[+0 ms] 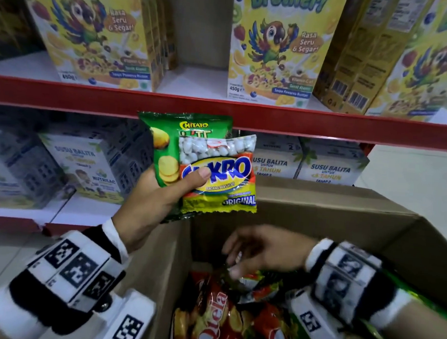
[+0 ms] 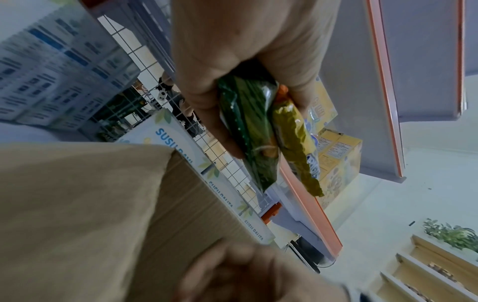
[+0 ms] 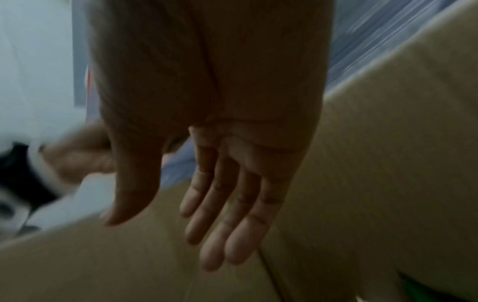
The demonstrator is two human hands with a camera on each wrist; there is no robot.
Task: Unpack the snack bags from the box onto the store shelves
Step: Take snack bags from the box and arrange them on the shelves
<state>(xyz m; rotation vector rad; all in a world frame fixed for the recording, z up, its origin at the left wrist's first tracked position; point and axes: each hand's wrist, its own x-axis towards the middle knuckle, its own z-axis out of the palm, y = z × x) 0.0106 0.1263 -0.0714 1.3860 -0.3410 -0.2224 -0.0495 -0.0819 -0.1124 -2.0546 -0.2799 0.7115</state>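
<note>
Above the brown cardboard box (image 1: pixel 319 221), the left hand (image 1: pixel 151 204) pinches two stacked glossy snack bags (image 1: pixel 206 165); the right hand (image 1: pixel 261 251) reaches in, fingers loose and empty. The front bag could slip under the thumb.

My thumb covers part of the Sukro bag (image 1: pixel 218 174), which hides most of the Chitato bag (image 1: pixel 163 149) — right hand (image 3: pixel 207 143) blurred, its contact unclear.

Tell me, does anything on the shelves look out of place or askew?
Yes. On the upper red-edged shelf, yellow parrot cereal boxes at the right are turned sideways, showing barcodes, while the others face front.
</note>
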